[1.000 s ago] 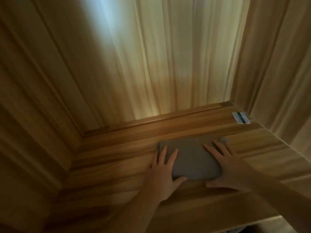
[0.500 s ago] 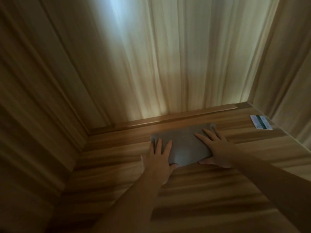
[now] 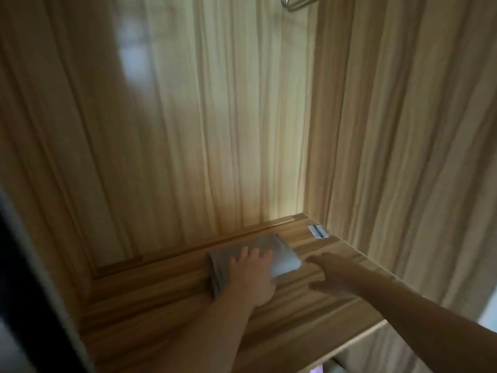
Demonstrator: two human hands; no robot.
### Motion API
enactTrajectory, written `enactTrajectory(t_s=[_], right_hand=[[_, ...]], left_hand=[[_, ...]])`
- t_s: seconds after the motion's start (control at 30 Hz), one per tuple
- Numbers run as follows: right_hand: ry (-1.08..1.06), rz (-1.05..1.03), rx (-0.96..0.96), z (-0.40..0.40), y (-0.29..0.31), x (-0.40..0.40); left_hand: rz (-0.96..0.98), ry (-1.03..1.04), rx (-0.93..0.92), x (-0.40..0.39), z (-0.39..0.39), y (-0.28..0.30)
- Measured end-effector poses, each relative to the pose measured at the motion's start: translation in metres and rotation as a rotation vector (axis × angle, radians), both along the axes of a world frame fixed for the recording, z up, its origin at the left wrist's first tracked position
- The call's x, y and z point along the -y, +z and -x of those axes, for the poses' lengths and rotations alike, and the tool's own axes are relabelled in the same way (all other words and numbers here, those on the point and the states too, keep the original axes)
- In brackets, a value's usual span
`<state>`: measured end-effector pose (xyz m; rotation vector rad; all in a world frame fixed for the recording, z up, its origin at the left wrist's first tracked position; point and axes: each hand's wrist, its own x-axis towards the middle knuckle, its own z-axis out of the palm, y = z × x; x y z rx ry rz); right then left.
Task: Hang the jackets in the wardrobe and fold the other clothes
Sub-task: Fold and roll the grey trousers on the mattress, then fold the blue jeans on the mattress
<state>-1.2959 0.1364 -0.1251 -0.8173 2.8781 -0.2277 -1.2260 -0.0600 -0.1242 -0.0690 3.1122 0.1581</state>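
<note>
Left hand (image 3: 251, 275) lies flat, fingers straight, pressing the folded grey cloth (image 3: 285, 254) onto the wardrobe shelf (image 3: 269, 329) near the back wall. Right hand (image 3: 332, 274) hovers just beside it, fingers relaxed and grasping nothing, though motion blur makes this uncertain. One garment folded and stowed; jackets and other clothes not visible, hanger (image 3: 297, 1) overhead bare.
</note>
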Motion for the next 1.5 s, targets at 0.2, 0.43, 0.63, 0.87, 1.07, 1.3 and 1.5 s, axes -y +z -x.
enactTrajectory(t_s=[0.2, 0.43, 0.63, 0.87, 1.07, 1.3, 1.5], right_hand=[[-0.289, 0.038, -0.103, -0.146, 0.015, -0.061], [-0.665, 0.072, -0.153, -0.314, 0.054, -0.127], [-0.878, 0.135, -0.18, -0.44, 0.07, -0.154], [-1.083, -0.002, -0.392, -0.625, 0.05, -0.16], [-1.448, 0.1, -0.316, -0.812, 0.015, -0.144], [-1.815, 0.133, -0.242, -0.981, -0.026, -0.078], [-2.034, 0.146, -0.08, -1.08, -0.079, 0.013]], left_hand=[[0.03, -0.282, -0.191, -0.034, -0.081, 0.01], [-0.218, -0.5, -0.262, -0.084, -0.161, 0.028], [-0.408, -0.711, -0.219, -0.127, -0.237, 0.038], [-0.362, -0.891, -0.212, -0.16, -0.366, 0.025], [-0.214, -1.181, -0.221, -0.198, -0.499, 0.03], [-0.385, -1.527, -0.029, -0.227, -0.659, -0.02], [-0.31, -1.691, 0.165, -0.177, -0.744, -0.095]])
